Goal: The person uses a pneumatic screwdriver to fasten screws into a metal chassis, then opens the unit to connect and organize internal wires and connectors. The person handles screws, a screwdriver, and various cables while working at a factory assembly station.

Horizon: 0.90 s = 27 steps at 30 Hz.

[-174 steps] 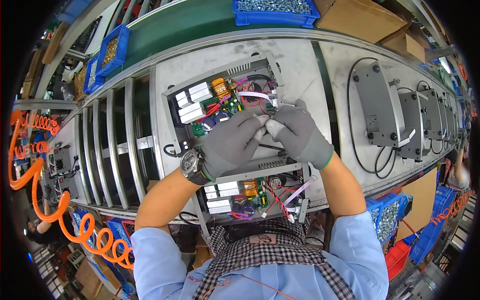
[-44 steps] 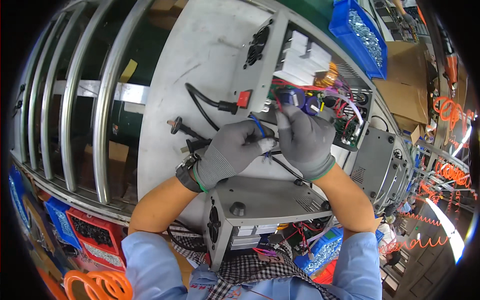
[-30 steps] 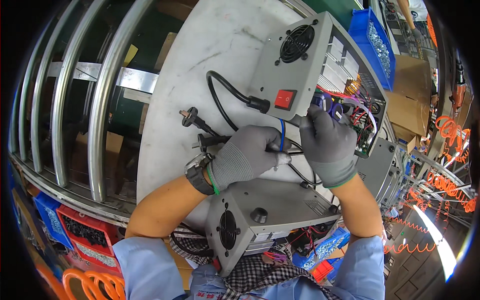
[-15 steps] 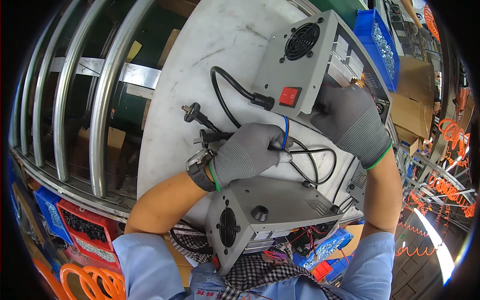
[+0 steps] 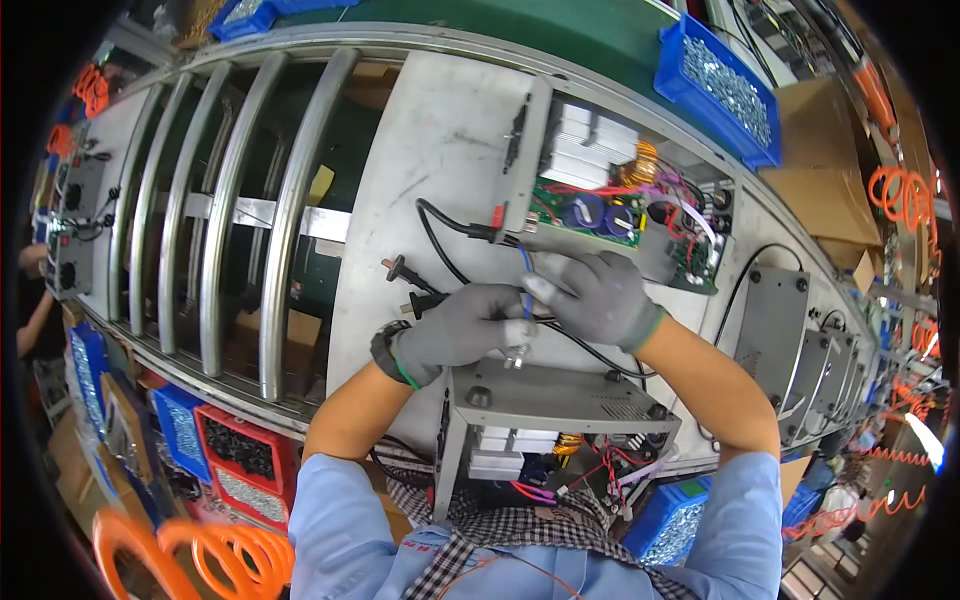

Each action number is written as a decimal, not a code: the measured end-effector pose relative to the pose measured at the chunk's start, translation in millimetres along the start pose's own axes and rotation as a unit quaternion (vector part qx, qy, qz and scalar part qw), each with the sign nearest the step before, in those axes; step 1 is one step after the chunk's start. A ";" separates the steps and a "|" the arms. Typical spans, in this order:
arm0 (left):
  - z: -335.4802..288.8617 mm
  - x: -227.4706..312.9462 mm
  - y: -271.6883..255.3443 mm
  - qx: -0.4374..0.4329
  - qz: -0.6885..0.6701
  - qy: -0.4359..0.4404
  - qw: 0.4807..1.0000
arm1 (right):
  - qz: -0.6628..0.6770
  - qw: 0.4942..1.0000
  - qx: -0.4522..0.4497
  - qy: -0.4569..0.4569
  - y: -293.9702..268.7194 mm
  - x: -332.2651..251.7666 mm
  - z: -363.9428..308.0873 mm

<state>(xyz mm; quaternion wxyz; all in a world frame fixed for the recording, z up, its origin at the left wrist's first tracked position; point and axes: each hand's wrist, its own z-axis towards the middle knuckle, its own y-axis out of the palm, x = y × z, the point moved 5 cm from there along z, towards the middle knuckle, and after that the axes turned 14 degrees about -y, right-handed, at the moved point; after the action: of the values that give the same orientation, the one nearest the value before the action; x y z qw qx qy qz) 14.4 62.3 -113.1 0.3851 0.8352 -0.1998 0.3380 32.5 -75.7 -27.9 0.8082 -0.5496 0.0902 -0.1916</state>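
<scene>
Blue wire (image 5: 526, 262), centre frame, seemed limp, best gripped mid-length; left hand (image 5: 458, 325) pinched it, right hand (image 5: 598, 297) half-curled, hold unclear.

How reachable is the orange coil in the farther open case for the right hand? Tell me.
Probably yes: the right hand is near the farther case, whose open side leaves the orange coil uncovered, with wires nearby.

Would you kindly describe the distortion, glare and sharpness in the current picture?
Head view: the metal rollers bow, and the corners fall to black; head view: a white glare patch sits near the right rim; head view: the outlines of the left hand and right hand read clearly.
</scene>
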 end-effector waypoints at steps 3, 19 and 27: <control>-23.3 -4.0 -7.4 0.022 0.000 -0.010 1.000 | 0.073 0.991 0.105 0.047 11.2 7.0 -6.6; -88.5 79.6 22.9 0.458 0.257 0.162 0.835 | 0.181 0.967 0.145 0.109 -12.0 -0.7 33.6; -80.3 77.8 15.7 0.455 0.273 0.106 0.841 | 0.141 0.977 0.127 0.097 -4.8 -3.8 24.5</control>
<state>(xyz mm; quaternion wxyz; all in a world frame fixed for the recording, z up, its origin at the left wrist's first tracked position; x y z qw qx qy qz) 25.9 109.3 -11.1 -0.1269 0.7870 -0.2017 0.5691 36.8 -54.8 -14.4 0.8778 -0.4028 0.2199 -0.1378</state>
